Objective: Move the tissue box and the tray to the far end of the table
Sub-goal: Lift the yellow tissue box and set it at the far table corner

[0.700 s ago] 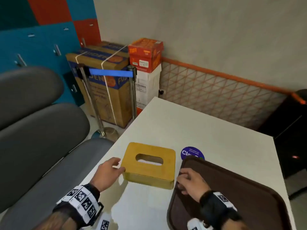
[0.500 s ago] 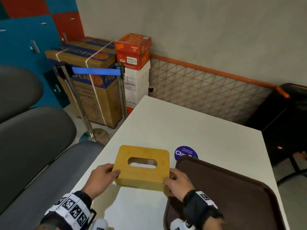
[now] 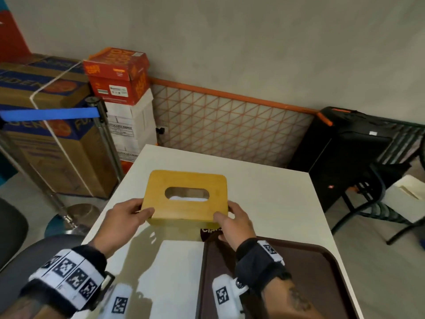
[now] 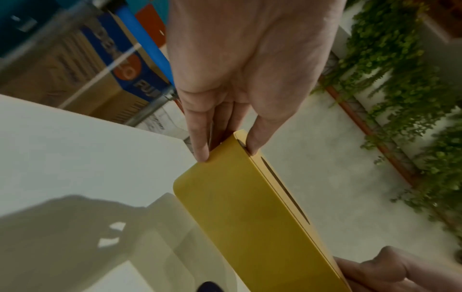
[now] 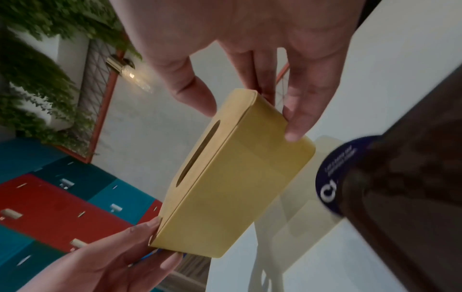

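I hold a yellow wooden tissue box (image 3: 186,199) with an oval slot, lifted a little above the white table (image 3: 264,180); its shadow falls beneath it. My left hand (image 3: 130,214) grips its left end, thumb on top and fingers down the side. My right hand (image 3: 232,217) grips the right end the same way. The left wrist view shows the tissue box (image 4: 237,207) pinched by my left hand (image 4: 237,79). In the right wrist view my right hand (image 5: 250,59) clasps the tissue box (image 5: 225,177). The brown tray (image 3: 310,284) lies on the table's near right.
A round blue sticker (image 5: 330,177) lies on the table at the tray's far corner. Left of the table stand stacked cardboard boxes (image 3: 119,77) and a stanchion with a blue belt (image 3: 50,113). A black speaker (image 3: 340,157) stands to the right, and a grey seat (image 3: 13,229) is at the near left.
My right hand left the tray's corner and took the box's right end. Both hands lifted the box off the table and carried it away from me.
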